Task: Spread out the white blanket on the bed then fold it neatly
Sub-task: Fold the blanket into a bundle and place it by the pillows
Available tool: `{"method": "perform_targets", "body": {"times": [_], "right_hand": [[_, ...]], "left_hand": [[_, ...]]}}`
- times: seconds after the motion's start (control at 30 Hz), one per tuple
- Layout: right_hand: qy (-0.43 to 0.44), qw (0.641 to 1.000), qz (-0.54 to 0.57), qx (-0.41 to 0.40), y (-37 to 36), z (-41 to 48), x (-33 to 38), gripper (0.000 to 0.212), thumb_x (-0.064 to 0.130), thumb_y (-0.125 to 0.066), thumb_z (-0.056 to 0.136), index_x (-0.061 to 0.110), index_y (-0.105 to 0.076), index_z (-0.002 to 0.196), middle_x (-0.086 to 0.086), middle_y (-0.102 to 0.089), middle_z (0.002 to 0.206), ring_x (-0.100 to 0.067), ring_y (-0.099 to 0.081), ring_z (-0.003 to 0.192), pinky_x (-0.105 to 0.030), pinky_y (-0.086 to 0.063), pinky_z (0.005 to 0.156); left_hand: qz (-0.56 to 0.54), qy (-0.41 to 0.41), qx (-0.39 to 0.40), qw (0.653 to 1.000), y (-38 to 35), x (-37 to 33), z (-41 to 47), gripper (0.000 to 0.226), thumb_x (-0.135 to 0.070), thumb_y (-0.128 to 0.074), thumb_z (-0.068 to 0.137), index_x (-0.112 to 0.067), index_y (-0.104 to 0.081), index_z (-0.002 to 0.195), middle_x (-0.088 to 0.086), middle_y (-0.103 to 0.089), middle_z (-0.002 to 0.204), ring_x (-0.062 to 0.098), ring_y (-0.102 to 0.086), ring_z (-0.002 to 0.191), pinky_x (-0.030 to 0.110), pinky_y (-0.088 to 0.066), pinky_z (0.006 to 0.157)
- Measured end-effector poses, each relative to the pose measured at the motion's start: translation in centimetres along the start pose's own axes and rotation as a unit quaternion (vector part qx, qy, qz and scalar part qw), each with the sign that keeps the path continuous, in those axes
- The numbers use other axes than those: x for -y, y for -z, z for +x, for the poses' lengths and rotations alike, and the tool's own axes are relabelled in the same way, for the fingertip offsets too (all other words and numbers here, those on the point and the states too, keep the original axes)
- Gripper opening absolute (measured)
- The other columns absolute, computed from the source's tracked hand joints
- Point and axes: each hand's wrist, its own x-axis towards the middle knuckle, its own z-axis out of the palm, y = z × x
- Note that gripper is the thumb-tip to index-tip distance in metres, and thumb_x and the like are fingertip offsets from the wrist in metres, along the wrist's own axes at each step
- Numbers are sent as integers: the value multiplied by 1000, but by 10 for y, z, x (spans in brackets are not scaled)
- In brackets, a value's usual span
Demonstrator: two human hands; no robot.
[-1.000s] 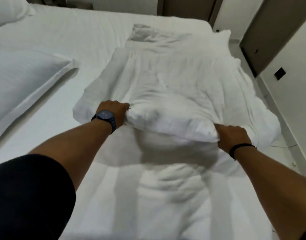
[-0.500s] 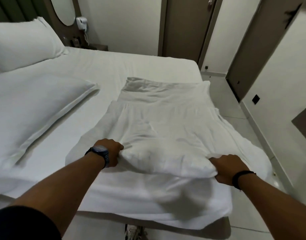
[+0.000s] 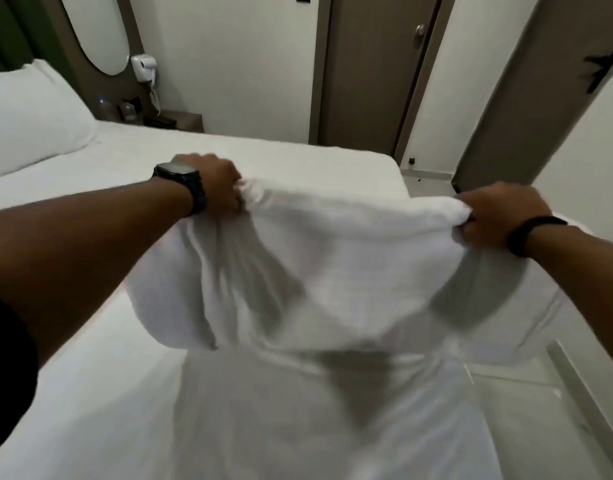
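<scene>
The white blanket [image 3: 332, 278] is raised off the bed [image 3: 298, 161], stretched between my two hands and sagging in folds below them. My left hand [image 3: 218, 185], with a dark watch on the wrist, is shut on the blanket's upper left edge. My right hand [image 3: 499, 216], with a black band on the wrist, grips the upper right edge. The lower part of the blanket still lies on the mattress near me. The lifted cloth hides the bed's middle.
A white pillow [image 3: 31, 112] lies at the bed's head on the left. Behind it a nightstand [image 3: 173, 121] and a wall-mounted hair dryer [image 3: 144, 65]. Brown doors [image 3: 367, 71] stand beyond the bed. Tiled floor [image 3: 526, 393] runs along the right.
Both hands have lifted the gripped blanket edge up off the bed and carried it forward. The view has tilted upward toward the far wall.
</scene>
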Motion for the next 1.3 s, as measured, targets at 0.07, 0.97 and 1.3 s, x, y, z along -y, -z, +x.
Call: {"method": "perform_targets", "body": {"times": [0.07,0.97,1.3], "right_hand": [[-27,983,13,-181,-23,59,-10,25,28,-50,78,18,-69,92,-20,-68,102,-41,-62,92,-44,-48,79],[-42,992,112,-28,-380,128,58,86,80,-24,78,28,-26,146,-15,-24,156,-30,-15,145,-58,3,115],[157,982,89,-54,-384,43,106,109,68,-66,64,16,-19,148,-29,-23,151,-41,-22,141,-59,-14,112]], "left_hand": [[-58,25,-173,983,-4,2,70,28,-43,-59,75,-26,-70,95,12,-68,111,36,-59,100,39,-43,86],[-55,94,21,994,-359,-45,126,95,-84,-6,78,-25,-12,151,12,-20,158,31,-18,144,53,-12,115],[-11,-162,7,987,-344,-68,64,129,-65,-82,49,-11,-21,150,25,-31,150,45,-35,131,57,-27,108]]}}
